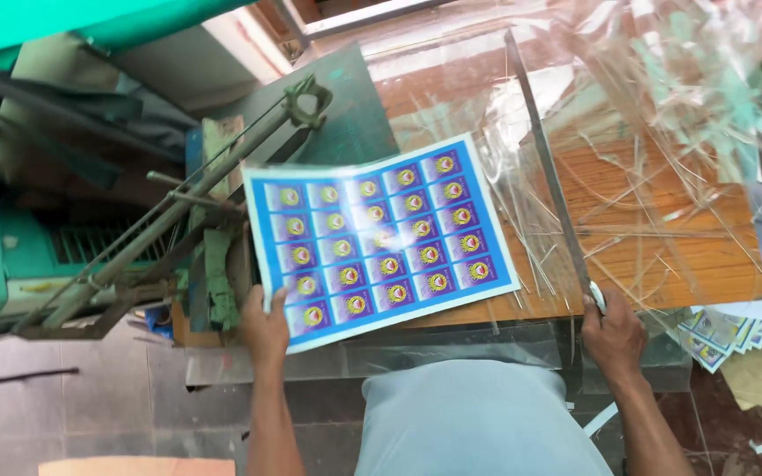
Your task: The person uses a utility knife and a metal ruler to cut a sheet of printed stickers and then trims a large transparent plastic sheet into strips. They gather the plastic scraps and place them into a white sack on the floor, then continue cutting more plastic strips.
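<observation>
The glossy blue printed sheet of small round-emblem stickers in rows lies whole, uncut, on the orange wooden desk beside the long steel cutter blade. Clear trimmings and cut stickers already lie around. The left hand pinches the sheet's near corner; the right hand, arm extended, closes its grip around the blade's handle.
</observation>
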